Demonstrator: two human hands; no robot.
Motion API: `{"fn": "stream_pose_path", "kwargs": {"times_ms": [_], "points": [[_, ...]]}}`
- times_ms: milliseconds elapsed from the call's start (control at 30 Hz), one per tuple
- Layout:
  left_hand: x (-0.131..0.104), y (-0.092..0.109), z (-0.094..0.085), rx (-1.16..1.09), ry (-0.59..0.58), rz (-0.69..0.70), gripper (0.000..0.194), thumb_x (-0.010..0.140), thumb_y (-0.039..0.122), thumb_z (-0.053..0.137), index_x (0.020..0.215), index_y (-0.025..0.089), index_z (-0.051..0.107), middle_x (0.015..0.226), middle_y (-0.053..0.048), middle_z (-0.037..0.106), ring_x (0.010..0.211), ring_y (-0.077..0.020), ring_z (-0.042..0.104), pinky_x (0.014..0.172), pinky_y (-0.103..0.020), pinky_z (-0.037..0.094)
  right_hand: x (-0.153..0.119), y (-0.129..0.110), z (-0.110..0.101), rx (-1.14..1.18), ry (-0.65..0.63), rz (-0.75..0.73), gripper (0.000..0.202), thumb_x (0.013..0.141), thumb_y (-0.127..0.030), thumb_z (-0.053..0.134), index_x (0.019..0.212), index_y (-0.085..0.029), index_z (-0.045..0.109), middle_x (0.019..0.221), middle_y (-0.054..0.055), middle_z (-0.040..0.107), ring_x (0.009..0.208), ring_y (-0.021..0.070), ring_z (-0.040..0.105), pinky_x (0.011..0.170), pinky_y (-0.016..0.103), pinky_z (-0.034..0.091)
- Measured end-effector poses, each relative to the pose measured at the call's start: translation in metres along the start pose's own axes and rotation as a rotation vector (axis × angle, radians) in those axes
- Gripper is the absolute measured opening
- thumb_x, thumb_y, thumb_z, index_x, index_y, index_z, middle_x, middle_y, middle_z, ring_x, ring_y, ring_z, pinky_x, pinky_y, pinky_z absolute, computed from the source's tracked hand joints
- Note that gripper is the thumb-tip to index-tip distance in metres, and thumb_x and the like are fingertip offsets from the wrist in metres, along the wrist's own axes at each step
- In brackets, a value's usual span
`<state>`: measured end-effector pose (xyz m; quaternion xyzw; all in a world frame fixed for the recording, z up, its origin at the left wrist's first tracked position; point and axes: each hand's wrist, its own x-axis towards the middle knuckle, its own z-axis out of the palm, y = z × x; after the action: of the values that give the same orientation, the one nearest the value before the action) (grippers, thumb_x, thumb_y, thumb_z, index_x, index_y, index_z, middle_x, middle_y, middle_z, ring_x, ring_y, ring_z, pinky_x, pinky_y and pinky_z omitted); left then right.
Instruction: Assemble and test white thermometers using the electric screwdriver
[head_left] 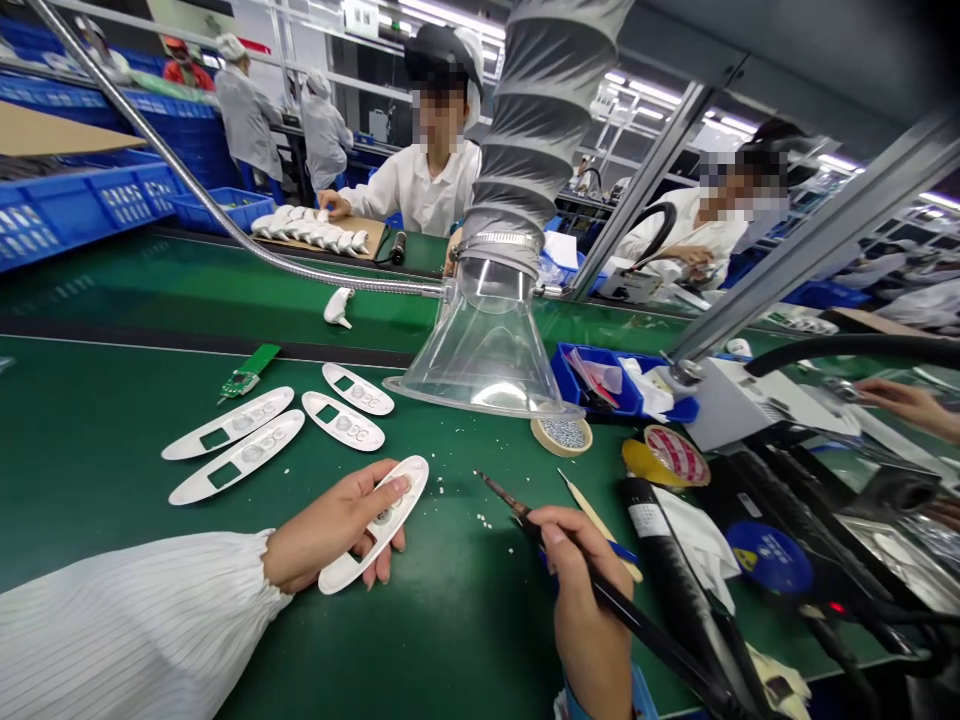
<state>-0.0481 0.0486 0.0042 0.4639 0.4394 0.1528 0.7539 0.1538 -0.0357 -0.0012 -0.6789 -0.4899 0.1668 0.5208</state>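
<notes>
My left hand [330, 535] holds a white oval plastic cover [379, 520] with button holes, just above the green mat [112, 450]. In my right hand [581, 600] is a black soldering iron [600, 590], its tip pointing up-left toward the cover but apart from it; a thin wooden stick [596, 520] lies by the same hand. Several more white covers [247, 440] lie on the mat to the upper left, next to a small green circuit board [246, 372].
A clear fume hood [487, 350] on a grey hose hangs over the mat's middle. A small tin [562, 435], tape rolls [664, 455], a blue tray [622, 385] and black tools [675, 580] crowd the right. Co-workers in white sit beyond the conveyor belt [187, 290].
</notes>
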Motion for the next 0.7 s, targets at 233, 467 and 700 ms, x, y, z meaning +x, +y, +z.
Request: {"fn": "stream_pose_path", "kwargs": {"times_ms": [233, 467, 700], "points": [[-0.002, 0.002, 0.001, -0.058, 0.02, -0.028, 0.046, 0.083, 0.047, 0.04, 0.119, 0.019, 0.032, 0.068, -0.001, 0.056, 0.047, -0.0105, 0.053, 0.04, -0.019, 0.04, 0.002, 0.014, -0.026, -0.018, 0.209, 0.103, 0.027, 0.078, -0.041, 0.05, 0.079, -0.016, 0.062, 0.076, 0.004, 0.058, 0.075, 0.0182, 0.053, 0.064, 0.026, 0.042], [-0.003, 0.002, 0.001, -0.008, 0.032, -0.011, 0.053, 0.082, 0.049, 0.043, 0.125, 0.021, 0.028, 0.068, 0.0, 0.056, 0.047, -0.0102, 0.052, 0.041, -0.019, 0.041, 0.006, 0.016, -0.026, -0.154, 0.144, 0.045, 0.024, 0.079, -0.037, 0.048, 0.079, -0.016, 0.062, 0.082, 0.004, 0.062, 0.081, 0.0176, 0.056, 0.071, 0.025, 0.044], [-0.001, -0.001, 0.001, -0.014, 0.037, 0.031, 0.055, 0.081, 0.051, 0.043, 0.125, 0.022, 0.032, 0.066, 0.0, 0.056, 0.043, -0.0095, 0.05, 0.037, -0.018, 0.039, 0.006, 0.02, -0.023, -0.219, 0.108, 0.057, 0.025, 0.08, -0.037, 0.047, 0.079, -0.017, 0.062, 0.08, 0.003, 0.062, 0.077, 0.0166, 0.057, 0.064, 0.023, 0.043]]}}
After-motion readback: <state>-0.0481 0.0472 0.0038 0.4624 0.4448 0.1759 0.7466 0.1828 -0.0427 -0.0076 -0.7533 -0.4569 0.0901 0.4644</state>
